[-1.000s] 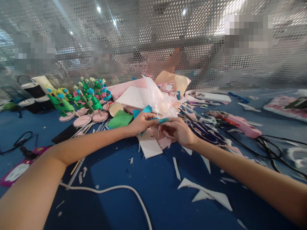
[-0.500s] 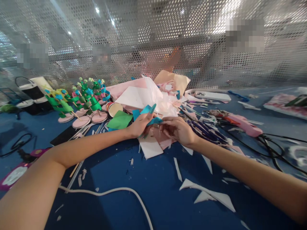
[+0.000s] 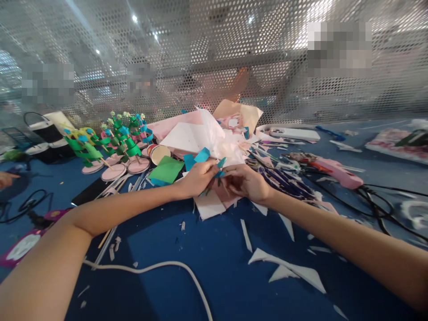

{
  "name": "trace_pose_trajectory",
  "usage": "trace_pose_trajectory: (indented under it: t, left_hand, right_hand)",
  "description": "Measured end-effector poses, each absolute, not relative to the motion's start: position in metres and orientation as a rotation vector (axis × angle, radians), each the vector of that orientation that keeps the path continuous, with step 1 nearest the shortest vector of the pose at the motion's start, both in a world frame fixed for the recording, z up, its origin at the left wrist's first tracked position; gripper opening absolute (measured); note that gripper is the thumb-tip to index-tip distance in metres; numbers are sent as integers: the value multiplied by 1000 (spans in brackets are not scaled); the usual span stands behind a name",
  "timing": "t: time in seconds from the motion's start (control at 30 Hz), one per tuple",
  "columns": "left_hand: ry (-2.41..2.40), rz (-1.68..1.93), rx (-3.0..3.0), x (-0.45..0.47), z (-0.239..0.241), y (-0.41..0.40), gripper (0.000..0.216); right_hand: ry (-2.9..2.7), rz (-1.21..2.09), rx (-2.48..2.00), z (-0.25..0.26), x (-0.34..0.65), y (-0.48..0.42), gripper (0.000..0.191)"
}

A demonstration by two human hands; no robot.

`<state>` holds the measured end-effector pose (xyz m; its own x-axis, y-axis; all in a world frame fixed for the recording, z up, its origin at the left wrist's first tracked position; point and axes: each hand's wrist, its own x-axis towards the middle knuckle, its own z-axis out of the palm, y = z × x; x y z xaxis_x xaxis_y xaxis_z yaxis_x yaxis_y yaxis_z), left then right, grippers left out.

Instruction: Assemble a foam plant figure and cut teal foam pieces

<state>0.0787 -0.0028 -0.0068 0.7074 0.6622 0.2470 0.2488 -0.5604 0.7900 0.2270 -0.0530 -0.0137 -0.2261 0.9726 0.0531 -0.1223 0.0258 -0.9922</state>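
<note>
My left hand (image 3: 200, 179) is closed in a pinch, its long teal nails pointing toward the other hand. Close beside it, my right hand (image 3: 246, 182) also has its fingers pressed together. Between the fingertips of both is a small piece of blue paper (image 3: 219, 174), partly hidden by fingers and nails. Larger blue paper (image 3: 202, 154) shows just behind my left hand. Green paper (image 3: 168, 170) lies left of it, with blue paper under one corner. Below the hands rests a white piece of card or foam (image 3: 210, 206).
Paper plants on round pink bases (image 3: 113, 172) stand at the left. A pink glue gun (image 3: 339, 173) with black cable lies right, a phone (image 3: 294, 133) behind it. A white cable (image 3: 167, 264) crosses the front. Another person's hand (image 3: 6, 179) shows at the left edge.
My left fingers have curled inward and moved slightly right, closer to my right hand. Less blue paper shows between the hands. Another person's hand has come in at the left edge.
</note>
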Motion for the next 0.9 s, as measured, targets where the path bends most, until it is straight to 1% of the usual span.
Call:
trace_pose_trajectory:
  t: [0.17, 0.9]
  left_hand:
    - [713, 765, 2054, 78, -15, -7, 47]
    - [681, 918, 1957, 77, -27, -4, 43]
  right_hand:
    - [-1287, 1478, -912, -14, 227, -53, 15]
    - [-1384, 1407, -949, -20, 228, -51, 20]
